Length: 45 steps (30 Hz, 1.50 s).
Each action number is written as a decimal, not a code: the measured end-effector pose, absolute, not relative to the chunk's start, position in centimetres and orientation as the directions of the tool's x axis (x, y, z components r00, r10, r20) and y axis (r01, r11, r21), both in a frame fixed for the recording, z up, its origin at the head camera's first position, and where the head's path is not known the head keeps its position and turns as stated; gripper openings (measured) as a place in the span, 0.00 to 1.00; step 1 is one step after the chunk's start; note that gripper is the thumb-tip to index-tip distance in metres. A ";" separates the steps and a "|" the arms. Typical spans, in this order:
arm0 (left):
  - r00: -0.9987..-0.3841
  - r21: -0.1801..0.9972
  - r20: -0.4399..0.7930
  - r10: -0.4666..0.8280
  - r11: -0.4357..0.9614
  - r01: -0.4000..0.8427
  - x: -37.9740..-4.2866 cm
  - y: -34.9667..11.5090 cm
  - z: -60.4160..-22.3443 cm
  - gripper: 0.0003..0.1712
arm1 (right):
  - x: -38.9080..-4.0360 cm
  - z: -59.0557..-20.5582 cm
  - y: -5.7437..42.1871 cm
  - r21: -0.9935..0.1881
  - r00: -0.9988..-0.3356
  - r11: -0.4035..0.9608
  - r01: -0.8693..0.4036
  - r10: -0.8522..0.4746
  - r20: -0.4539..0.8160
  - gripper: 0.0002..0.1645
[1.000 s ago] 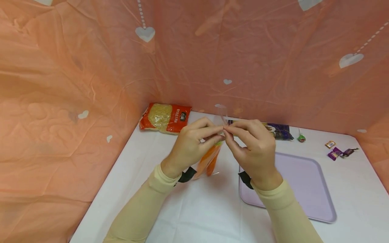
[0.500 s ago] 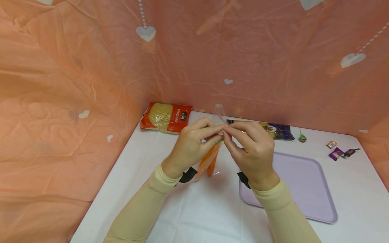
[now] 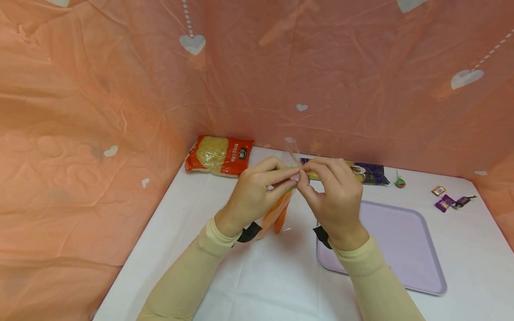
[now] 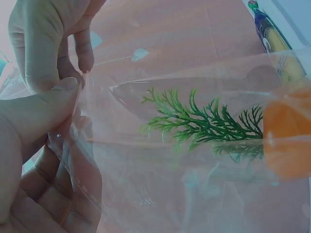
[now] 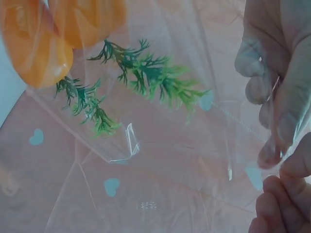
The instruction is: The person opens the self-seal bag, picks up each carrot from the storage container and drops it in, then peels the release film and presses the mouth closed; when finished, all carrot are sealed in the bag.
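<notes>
From the head view, we see the left hand and right hand pinching a clear bag above a white table bearing a lilac tray; heart-printed peach cloth walls the space. From the left wrist, we find its edge clasped. From the right wrist, carrots show inside.
</notes>
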<state>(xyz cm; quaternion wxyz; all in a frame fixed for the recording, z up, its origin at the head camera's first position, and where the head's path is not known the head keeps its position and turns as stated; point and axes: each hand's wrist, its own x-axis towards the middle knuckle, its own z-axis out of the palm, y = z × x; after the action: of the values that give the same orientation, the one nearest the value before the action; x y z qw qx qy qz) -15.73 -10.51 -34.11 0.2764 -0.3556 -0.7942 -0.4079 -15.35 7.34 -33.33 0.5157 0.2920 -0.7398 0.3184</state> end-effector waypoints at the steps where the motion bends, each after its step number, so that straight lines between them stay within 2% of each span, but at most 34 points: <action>1: -0.592 0.449 0.731 0.340 0.412 0.792 -15.7 -10.5 -34.1 0.15 | -15.4 -33.4 7.4 -0.178 -0.304 0.628 -0.758 -0.099 0.947 0.09; 13: -0.605 0.466 0.718 0.344 0.408 0.785 -15.8 -10.0 -34.1 0.18 | -15.8 -34.1 8.4 -0.290 -0.390 0.596 -0.748 -0.042 0.920 0.10; 18: -0.622 0.504 0.713 0.324 0.379 0.776 -15.8 -9.9 -33.8 0.16 | -16.3 -34.2 9.6 -0.355 -0.416 0.618 -0.701 0.050 0.908 0.07; 25: -0.689 0.603 0.668 0.283 0.338 0.723 -16.1 -10.3 -33.4 0.17 | -16.8 -34.1 11.9 -0.473 -0.479 0.613 -0.633 0.170 0.861 0.07; 32: -0.772 0.719 0.607 0.185 0.285 0.634 -16.6 -10.6 -33.4 0.08 | -16.3 -33.5 13.6 -0.571 -0.510 0.613 -0.547 0.297 0.807 0.04; 38: -0.811 0.758 0.564 0.159 0.290 0.584 -15.9 -10.6 -32.4 0.07 | -15.5 -33.5 15.2 -0.627 -0.516 0.612 -0.482 0.381 0.768 0.05; 45: -0.841 0.792 0.531 0.105 0.292 0.537 -15.2 -11.6 -31.3 0.08 | -16.6 -36.1 18.8 -0.678 -0.548 0.632 -0.376 0.438 0.712 0.05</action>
<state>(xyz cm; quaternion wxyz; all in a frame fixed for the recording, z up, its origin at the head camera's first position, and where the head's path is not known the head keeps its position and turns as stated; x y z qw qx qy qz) -15.21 -11.59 -31.29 0.1933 -0.2055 -0.7800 -0.5585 -16.56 18.83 -36.11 0.4748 -0.0203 -0.7685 0.4285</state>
